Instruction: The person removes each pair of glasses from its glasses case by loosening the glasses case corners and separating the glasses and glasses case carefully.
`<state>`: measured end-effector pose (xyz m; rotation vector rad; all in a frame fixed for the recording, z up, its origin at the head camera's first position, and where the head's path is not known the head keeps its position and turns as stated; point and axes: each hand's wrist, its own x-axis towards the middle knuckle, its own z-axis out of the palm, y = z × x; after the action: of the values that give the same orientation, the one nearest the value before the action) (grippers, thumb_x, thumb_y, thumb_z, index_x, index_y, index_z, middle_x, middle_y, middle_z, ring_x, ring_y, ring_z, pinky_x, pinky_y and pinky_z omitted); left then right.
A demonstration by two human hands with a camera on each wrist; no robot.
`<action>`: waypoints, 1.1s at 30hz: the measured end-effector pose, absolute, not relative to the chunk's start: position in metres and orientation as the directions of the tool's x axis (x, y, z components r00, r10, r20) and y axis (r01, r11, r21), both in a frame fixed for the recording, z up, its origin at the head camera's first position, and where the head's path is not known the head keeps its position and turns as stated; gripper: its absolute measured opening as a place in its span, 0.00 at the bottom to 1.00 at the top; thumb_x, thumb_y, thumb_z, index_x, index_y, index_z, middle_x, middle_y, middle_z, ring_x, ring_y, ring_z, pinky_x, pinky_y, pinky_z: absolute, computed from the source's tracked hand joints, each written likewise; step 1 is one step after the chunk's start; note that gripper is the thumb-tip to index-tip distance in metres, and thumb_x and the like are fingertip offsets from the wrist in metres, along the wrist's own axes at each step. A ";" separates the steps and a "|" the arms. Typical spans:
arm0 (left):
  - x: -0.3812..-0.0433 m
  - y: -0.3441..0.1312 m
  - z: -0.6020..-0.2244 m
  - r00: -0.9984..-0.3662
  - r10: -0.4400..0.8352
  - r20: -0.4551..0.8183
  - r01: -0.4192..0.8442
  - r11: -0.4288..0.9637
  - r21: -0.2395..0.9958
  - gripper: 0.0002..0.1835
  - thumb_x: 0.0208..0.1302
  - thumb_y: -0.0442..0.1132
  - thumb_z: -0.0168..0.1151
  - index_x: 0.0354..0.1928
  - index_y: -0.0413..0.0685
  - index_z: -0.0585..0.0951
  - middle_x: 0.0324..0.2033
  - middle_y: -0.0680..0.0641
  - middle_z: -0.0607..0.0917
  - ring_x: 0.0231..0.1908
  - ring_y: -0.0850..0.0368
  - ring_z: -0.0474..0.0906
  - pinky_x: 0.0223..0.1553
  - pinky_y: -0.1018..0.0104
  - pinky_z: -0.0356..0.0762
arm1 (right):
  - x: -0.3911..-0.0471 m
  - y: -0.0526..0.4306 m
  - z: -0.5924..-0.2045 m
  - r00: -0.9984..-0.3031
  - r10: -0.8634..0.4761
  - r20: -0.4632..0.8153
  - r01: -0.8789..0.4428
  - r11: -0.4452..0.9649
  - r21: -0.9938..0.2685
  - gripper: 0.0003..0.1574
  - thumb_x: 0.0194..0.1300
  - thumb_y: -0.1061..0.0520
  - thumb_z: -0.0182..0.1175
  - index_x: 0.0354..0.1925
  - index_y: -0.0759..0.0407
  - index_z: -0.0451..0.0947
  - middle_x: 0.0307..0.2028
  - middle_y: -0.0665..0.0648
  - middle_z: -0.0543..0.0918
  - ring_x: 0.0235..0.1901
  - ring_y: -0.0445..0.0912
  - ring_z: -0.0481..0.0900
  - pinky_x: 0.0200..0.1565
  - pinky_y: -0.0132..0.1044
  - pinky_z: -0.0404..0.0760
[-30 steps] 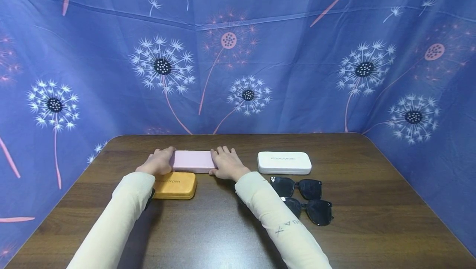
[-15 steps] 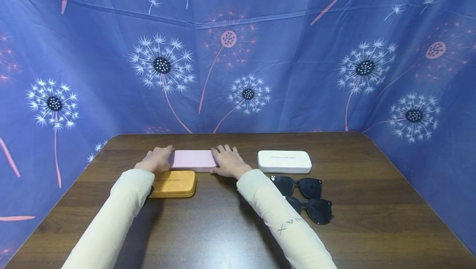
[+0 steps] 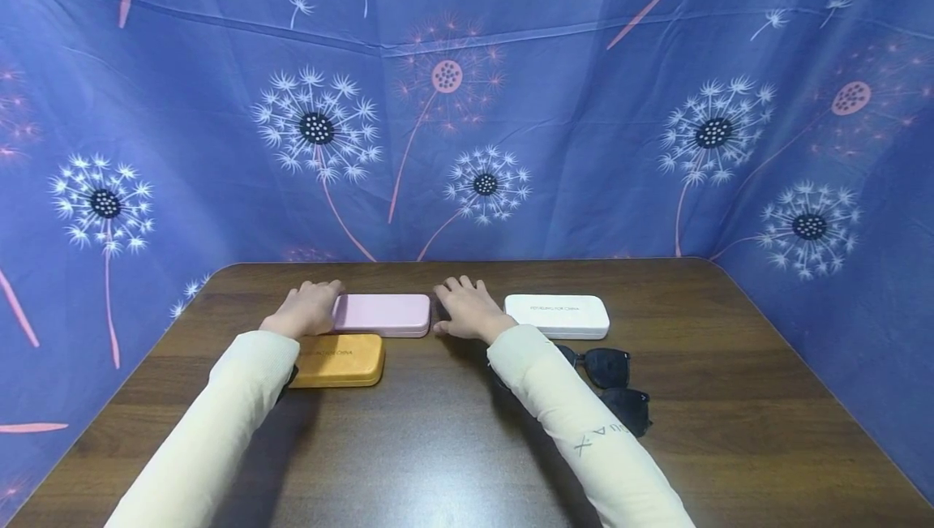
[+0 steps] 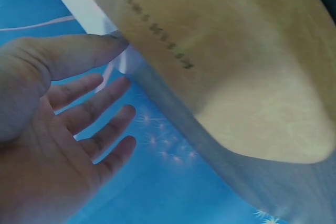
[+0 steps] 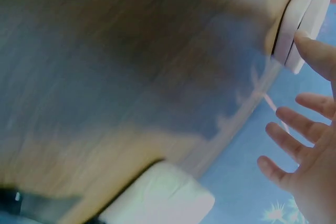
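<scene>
Nearest, reaching over the brown worktop point(image 3: 409, 455), a left sleeve point(image 3: 193, 431) and a right sleeve point(image 3: 576, 418), both cream. Partly hidden beneath the right sleeve, two pairs of dark sunglasses point(image 3: 626, 409), one behind the other; a likely snag or scrape there, from cloth dragging low across the lenses. At left, lying flat, a yellow case point(image 3: 343, 364), with its left end covered by the left cuff.

Just beyond, a pink case point(image 3: 383, 314), flat, between both hands; touching the yellow case or barely apart, impossible to tell. At its left end, the left hand point(image 3: 303, 309), fingers loosely straight, thumb at the corner, not curled round anything; any pressure, impossible to tell. Just beside its right end, the right hand point(image 3: 470, 311), fingers spread, holding nothing. Possible from here: a skewed pink case, from a push at one end only; a bump into the yellow case, from too close a pull; a knock to the white case point(image 3: 556, 317) at right, from a careless wrist swing. Farthest, a hanging blue cloth point(image 3: 576, 187) with dandelion print.
</scene>
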<state>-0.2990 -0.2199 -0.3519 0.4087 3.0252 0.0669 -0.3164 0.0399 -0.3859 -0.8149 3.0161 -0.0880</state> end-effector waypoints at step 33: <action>-0.283 -0.129 -0.366 -0.834 0.507 0.218 0.520 0.854 0.000 0.37 0.47 0.52 0.68 0.55 0.37 0.70 0.49 0.37 0.78 0.48 0.38 0.71 0.47 0.47 0.70 | -0.293 0.151 -0.364 -0.903 -0.430 0.029 -0.431 0.901 -0.046 0.44 0.53 0.41 0.63 0.62 0.60 0.64 0.59 0.63 0.69 0.58 0.61 0.64 0.55 0.60 0.62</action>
<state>-0.2831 -0.1288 -0.3664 0.9049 3.2276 0.0992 -0.2929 0.1511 -0.3639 -0.6970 3.0809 -0.0806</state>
